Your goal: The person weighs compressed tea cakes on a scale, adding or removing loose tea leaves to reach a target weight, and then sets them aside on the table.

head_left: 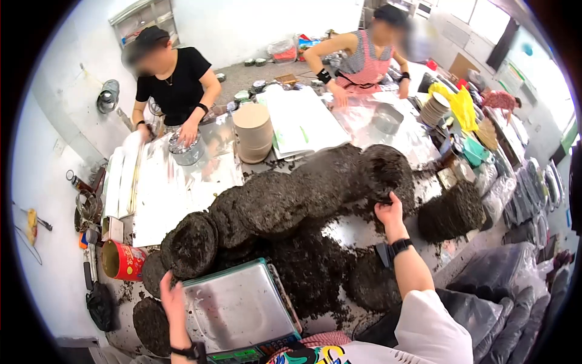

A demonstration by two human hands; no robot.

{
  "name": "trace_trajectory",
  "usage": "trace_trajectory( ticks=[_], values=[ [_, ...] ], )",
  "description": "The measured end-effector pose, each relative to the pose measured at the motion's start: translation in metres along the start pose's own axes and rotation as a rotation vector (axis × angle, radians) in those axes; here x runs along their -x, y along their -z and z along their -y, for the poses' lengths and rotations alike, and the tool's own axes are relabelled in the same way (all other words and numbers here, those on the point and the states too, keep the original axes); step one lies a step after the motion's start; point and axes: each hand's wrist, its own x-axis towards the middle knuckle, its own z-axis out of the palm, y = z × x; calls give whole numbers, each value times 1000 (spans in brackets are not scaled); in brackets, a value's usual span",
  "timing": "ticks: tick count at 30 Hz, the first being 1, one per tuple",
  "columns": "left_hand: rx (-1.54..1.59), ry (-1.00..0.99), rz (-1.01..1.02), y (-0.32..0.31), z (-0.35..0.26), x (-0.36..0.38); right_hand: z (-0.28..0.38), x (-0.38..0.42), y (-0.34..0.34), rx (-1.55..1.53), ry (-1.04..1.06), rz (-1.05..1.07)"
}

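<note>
Dark round cakes of a pressed, leafy-looking material (267, 203) lie overlapping in a row across the table. At the right end of this row, my right hand (391, 212) has its fingers closed at the lower edge of a hollowed dark round cake (387, 170). My left hand (173, 303) is held beside the left edge of a scale (236, 303), fingers stretched out and nothing in them. The scale has a bare metal pan and a lit green display. Near that hand lie another hollowed cake (193, 244) and a flat dark cake (151, 324).
Loose dark material (306, 273) covers the table beyond the scale. A stack of dark cakes (451, 212) stands at right, a red tin (124, 261) at left. Across the table, one person handles a metal ring (188, 150); another stands by a second ring (388, 118).
</note>
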Motion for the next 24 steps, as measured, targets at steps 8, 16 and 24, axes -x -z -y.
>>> trace_trajectory(
  ticks=[8,16,24],
  values=[
    [-141,458,-591,208,184,126,-2,-158,63,377,258,-2],
    [-156,777,-765,199,185,91,-2,59,-40,268,-107,-232],
    [-610,846,-677,192,153,93,129,76,166,1826,524,259]
  ],
)
